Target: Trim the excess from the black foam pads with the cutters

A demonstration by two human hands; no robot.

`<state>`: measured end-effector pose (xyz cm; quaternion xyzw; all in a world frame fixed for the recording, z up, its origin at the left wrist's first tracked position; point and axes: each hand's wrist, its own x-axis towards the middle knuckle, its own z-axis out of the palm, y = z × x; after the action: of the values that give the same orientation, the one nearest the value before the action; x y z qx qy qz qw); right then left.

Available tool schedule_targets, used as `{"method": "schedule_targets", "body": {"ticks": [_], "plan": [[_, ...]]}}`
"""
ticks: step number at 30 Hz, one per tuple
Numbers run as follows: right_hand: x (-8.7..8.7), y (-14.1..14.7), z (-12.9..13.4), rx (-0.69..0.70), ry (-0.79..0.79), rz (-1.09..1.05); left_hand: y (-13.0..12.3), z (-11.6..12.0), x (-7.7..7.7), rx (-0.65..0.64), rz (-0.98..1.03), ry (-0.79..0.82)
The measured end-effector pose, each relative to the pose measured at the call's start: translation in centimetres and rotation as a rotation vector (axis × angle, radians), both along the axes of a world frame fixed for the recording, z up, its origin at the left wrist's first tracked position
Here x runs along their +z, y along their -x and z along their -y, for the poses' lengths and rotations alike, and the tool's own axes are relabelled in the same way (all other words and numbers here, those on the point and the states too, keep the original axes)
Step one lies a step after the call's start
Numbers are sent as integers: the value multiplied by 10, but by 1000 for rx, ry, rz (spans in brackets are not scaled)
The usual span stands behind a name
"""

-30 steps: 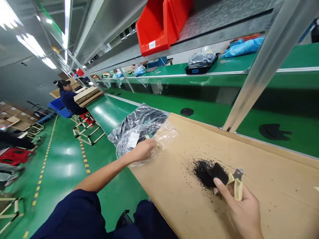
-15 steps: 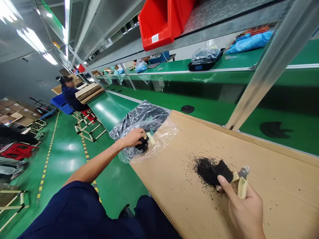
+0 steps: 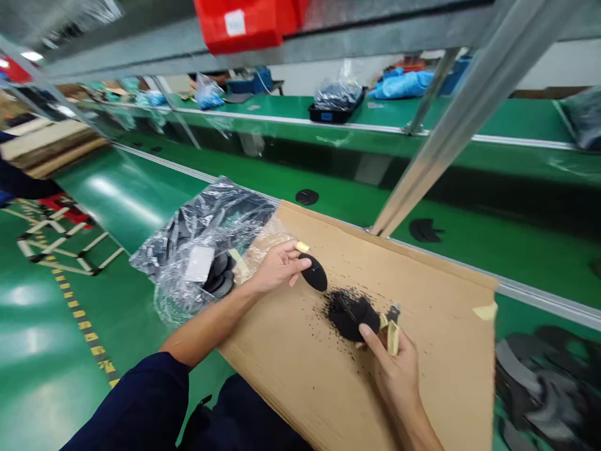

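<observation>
My left hand (image 3: 280, 266) pinches a thin black oval pad (image 3: 314, 274) with a small slit in it, held just above the cardboard. Yellow tape wraps one of its fingertips. My right hand (image 3: 394, 357) is closed, its thumb pressing on a black flat piece (image 3: 354, 318) over a pile of tiny black bits (image 3: 331, 304). Beside its yellow-wrapped fingers a grey metal tip (image 3: 393, 311) sticks out; the kind of tool is unclear. Left of my left hand, a clear plastic bag (image 3: 181, 275) lies open with several dark oval pads (image 3: 220, 275) at its mouth.
A cardboard sheet (image 3: 282, 351) covers the bench. Dark offcuts (image 3: 539, 382) are heaped on the right. Two black scraps (image 3: 307, 197) (image 3: 424, 230) lie behind the cardboard. A slanted metal post (image 3: 422, 163) and an overhead shelf with a red bin (image 3: 248, 25) stand close by.
My left hand has come out of the plastic bag with a black oval pad and moved right, toward the bits. My right hand keeps its hold by the pile. The view has turned right.
</observation>
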<state>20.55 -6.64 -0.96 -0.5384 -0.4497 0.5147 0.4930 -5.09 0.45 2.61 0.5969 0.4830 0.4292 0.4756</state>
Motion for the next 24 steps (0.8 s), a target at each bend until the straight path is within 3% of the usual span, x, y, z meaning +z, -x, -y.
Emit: {"method": "schedule_targets", "body": {"ticks": [5,8,11,13,16,18,24], "plan": [[-3,-2,5,-64,52,66,-45,11,-2,-100,395,34],[-1,-3,6,-73,65,108,-50,23,-5,-143,420,12],[4,-3,7,-66,43,171,-51,30,-10,-117,394,89],[7,-4,6,-52,-126,303,-51,30,-14,-79,455,172],[10,-8,6,22,-582,576,-49,25,-19,-56,623,358],[10,-12,7,57,-792,720,-47,22,-21,-73,707,495],[7,-21,15,5,-912,934,-48,28,-20,-267,683,677]]}}
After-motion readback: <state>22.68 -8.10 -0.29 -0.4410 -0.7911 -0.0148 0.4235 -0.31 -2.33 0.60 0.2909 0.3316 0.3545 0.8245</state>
